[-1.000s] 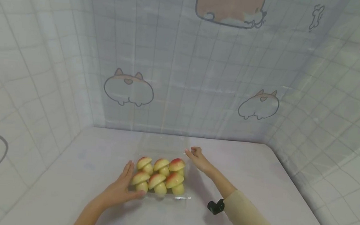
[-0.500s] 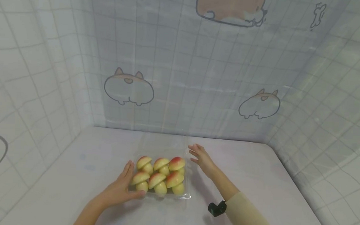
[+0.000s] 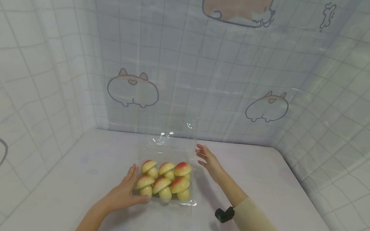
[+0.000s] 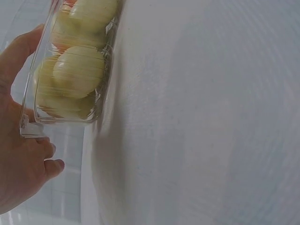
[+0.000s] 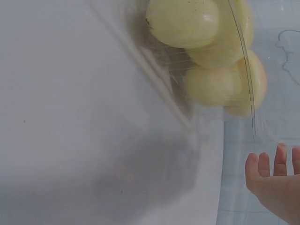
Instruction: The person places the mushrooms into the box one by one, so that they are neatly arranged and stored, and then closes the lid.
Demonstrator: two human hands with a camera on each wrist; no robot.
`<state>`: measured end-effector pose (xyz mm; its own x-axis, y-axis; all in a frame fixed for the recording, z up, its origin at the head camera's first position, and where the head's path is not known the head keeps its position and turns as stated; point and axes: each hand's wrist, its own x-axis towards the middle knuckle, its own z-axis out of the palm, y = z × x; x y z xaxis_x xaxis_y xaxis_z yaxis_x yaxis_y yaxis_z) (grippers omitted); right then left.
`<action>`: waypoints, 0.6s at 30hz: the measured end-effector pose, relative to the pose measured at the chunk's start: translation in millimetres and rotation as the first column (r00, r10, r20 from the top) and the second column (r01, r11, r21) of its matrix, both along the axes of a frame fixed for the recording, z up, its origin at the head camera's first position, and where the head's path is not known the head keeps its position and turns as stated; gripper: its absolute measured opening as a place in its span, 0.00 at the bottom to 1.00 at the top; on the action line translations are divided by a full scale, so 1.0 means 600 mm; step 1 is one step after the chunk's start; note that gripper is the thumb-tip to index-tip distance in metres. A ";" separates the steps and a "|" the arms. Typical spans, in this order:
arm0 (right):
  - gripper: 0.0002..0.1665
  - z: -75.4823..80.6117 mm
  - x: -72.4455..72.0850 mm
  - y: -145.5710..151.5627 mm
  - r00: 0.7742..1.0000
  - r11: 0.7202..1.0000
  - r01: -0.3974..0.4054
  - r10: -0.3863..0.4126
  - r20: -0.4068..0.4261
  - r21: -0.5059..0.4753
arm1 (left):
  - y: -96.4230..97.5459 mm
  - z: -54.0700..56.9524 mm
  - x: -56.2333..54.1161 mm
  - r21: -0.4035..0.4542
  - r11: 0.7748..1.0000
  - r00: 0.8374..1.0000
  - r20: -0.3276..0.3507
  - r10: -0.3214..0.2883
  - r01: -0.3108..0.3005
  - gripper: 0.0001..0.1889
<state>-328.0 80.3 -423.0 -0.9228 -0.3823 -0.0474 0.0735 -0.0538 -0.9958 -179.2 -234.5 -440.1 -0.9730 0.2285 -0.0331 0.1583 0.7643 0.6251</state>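
A clear plastic box (image 3: 187, 204) stands on the table in the head view, holding several yellow mushroom-shaped pieces (image 3: 161, 186) with red-tinged caps. Its see-through lid (image 3: 171, 138) rises behind it, marked by bright glints. Around the box's near left corner lies my left hand (image 3: 122, 193), fingers straight along the left side and thumb across the near rim. In the left wrist view that hand (image 4: 21, 154) is right at the rim, its smaller fingers below the box's end. My right hand (image 3: 210, 163) hovers at the lid's right edge, fingers spread and nothing in them.
A white table (image 3: 256, 187) meets a cloth wall (image 3: 179, 105) with a grid and dog drawings, close behind the lid. Similar cloth hangs on both sides. A black device (image 3: 224, 214) sits at my right sleeve (image 3: 254, 222).
The lid has swung upward from lying low behind the box. My right hand has let its fingers spread and shifted slightly away and to the right. The left hand stays put.
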 end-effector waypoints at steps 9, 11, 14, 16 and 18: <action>0.30 0.009 0.018 0.008 0.997 0.990 0.057 -0.050 -0.062 0.130 | 0.001 0.004 -0.002 0.030 0.999 1.000 0.012 -0.017 0.016 0.61; 0.27 0.010 0.025 0.009 0.994 0.982 0.057 -0.040 -0.097 0.179 | 0.001 0.004 -0.002 0.045 0.999 1.000 0.012 -0.018 0.017 0.62; 0.22 0.011 0.037 0.010 0.992 0.963 0.064 -0.032 -0.126 0.261 | 0.000 0.004 -0.002 0.067 0.998 1.000 0.016 -0.019 0.018 0.62; 0.21 0.010 0.044 0.010 0.990 0.949 0.072 -0.029 -0.141 0.307 | -0.001 0.004 -0.001 0.084 0.996 0.999 0.030 -0.018 0.015 0.62; 0.20 0.005 0.049 0.011 0.987 0.939 0.076 -0.022 -0.160 0.335 | -0.004 0.005 0.000 0.108 0.994 0.999 0.043 -0.013 0.008 0.63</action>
